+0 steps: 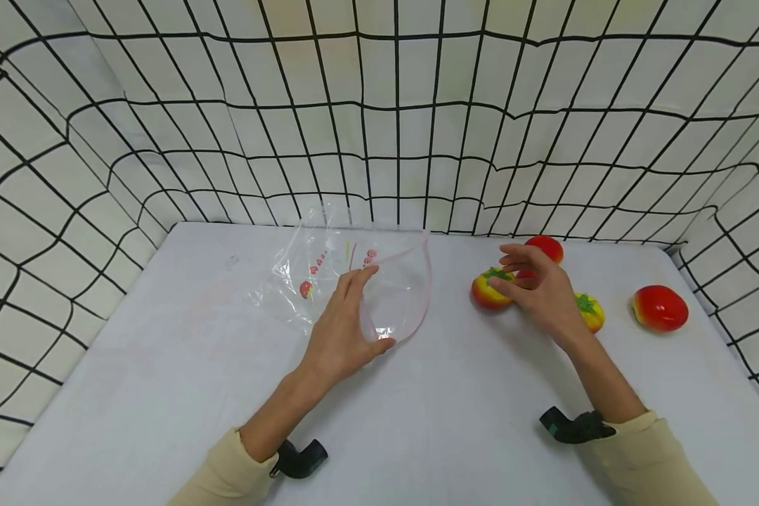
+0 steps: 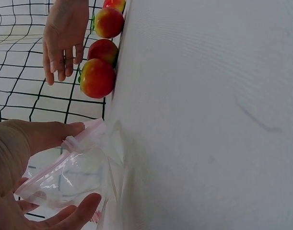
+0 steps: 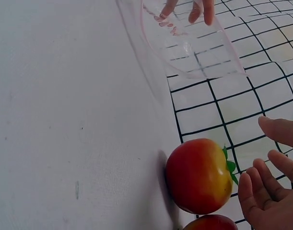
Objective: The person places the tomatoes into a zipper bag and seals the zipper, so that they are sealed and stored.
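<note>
A clear zip bag [image 1: 398, 302] with pink edging and red fruit prints stands with its mouth facing right. My left hand [image 1: 341, 334] holds it, the thumb at the near rim and the fingers around the far side; in the left wrist view the thumb meets the pink zip strip [image 2: 86, 136]. To the right, my right hand [image 1: 540, 292] hovers over several fake tomatoes, fingers loosely bent and holding nothing. Closest to it is a red-yellow tomato [image 1: 485, 292] with green leaves, which the right wrist view shows apart from the fingers [image 3: 263, 189].
A red tomato [image 1: 546, 248] lies behind the right hand, a yellowish one [image 1: 589, 313] beside the wrist, and another red one [image 1: 660, 308] farther right. Black grid netting [image 1: 398, 126] rises along the back and sides of the white table [image 1: 164, 351].
</note>
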Demonstrator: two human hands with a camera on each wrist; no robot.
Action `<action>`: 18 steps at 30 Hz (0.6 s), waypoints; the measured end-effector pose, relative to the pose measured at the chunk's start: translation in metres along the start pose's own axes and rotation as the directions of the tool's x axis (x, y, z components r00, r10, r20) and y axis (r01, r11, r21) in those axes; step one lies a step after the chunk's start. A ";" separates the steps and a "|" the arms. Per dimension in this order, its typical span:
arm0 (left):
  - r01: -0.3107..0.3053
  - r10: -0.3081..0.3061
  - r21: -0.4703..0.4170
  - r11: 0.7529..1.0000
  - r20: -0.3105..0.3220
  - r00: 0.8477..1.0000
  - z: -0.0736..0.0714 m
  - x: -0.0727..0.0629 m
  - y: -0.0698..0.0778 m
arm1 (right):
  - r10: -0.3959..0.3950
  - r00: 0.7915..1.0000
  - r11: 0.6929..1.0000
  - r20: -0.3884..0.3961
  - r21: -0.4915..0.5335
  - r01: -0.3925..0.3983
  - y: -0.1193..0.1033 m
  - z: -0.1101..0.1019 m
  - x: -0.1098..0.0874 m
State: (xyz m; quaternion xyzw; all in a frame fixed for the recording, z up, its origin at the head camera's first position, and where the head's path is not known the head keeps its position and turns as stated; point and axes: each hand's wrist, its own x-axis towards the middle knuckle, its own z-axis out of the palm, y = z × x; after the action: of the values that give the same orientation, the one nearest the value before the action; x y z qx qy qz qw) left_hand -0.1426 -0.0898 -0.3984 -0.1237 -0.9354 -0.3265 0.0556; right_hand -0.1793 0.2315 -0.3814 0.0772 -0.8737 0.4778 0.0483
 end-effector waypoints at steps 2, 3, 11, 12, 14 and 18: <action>0.000 0.000 0.001 1.000 0.000 1.000 0.000 0.000 0.000 | 0.006 1.000 1.000 -0.001 -0.006 -0.006 0.002 -0.001 0.000; -0.001 0.001 0.001 1.000 -0.001 1.000 0.000 0.000 0.000 | 0.008 1.000 1.000 -0.002 -0.008 -0.008 0.002 -0.001 0.000; -0.017 0.017 -0.009 1.000 -0.016 1.000 0.001 -0.001 0.000 | 0.015 1.000 0.999 0.009 -0.035 -0.014 0.004 -0.005 0.001; -0.019 0.019 -0.010 1.000 -0.016 1.000 0.001 -0.001 -0.001 | 0.019 1.000 0.999 0.013 -0.043 -0.018 0.004 -0.005 0.002; -0.017 0.017 -0.010 1.000 -0.016 1.000 0.000 -0.001 -0.001 | 0.030 0.999 0.998 0.022 -0.061 -0.029 0.004 -0.005 0.002; -0.011 0.011 -0.010 1.000 -0.013 1.000 0.000 -0.001 -0.001 | 0.060 0.998 0.994 0.035 -0.097 -0.056 0.004 -0.005 0.002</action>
State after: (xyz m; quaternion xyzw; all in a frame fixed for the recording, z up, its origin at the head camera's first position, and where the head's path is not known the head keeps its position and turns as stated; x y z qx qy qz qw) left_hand -0.1419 -0.0914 -0.3991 -0.1271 -0.9326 -0.3319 0.0630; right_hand -0.1820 0.2377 -0.3820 0.0583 -0.8983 0.4349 0.0216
